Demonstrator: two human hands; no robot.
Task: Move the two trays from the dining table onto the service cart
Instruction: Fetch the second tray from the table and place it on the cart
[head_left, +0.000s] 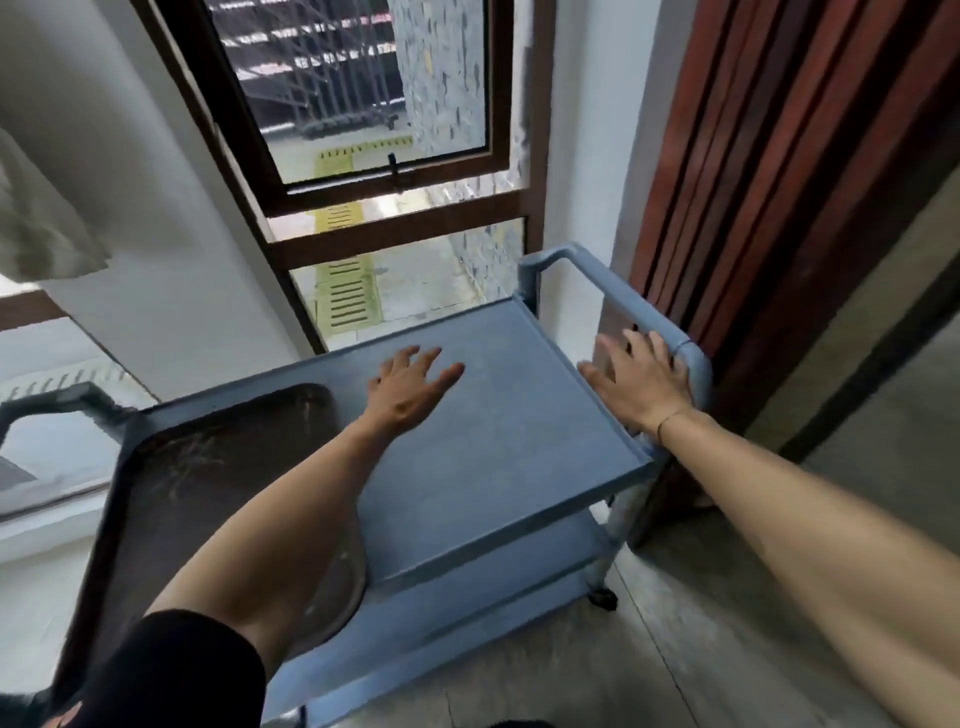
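Note:
A grey-blue service cart (498, 447) stands in front of me by a window. One dark brown tray (208, 483) lies on the left part of its top shelf, partly hidden under my left forearm. My left hand (410, 387) hovers over the bare middle of the shelf, fingers spread, holding nothing. My right hand (641, 382) is at the cart's right end beside the handle bar (623, 296), fingers apart; I cannot tell if it touches the handle. No second tray and no dining table show.
A dark-framed window (395, 208) is right behind the cart. A reddish-brown wooden door (779, 182) stands close to the cart's right end. A white wall (130, 208) is on the left. Grey floor (701, 649) lies at the lower right. The cart has a lower shelf (493, 577).

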